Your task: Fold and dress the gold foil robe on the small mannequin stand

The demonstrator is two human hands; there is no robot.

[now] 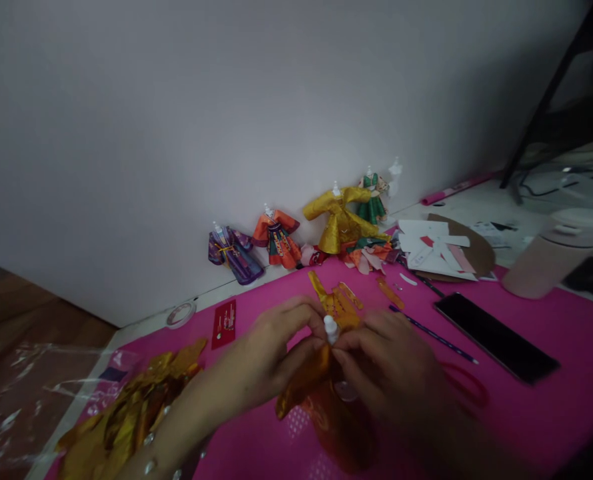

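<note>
Between my two hands stands a small white doll form (331, 330), of which only the neck part shows. An orange-gold doll dress (344, 427) hangs from it. My left hand (289, 353) pinches the dress near the neck from the left, with a sleeve drooping below its fingers. From the right, my right hand (386, 363) is closed on the dress at the neck edge. The fingers hide most of the collar, and the lower dress is dim and blurred. Just behind the hands lie yellow-gold cut fabric pieces (339, 303) on the pink mat (276, 297).
Several dressed doll forms, including a yellow dress (341, 220), lean along the wall. Gold fabric (136, 400) is heaped at left by a red card (224, 325) and tape roll (180, 313). Rightward are a pencil (436, 335), phone (496, 337), paper scraps (431, 247) and pink cup (551, 257).
</note>
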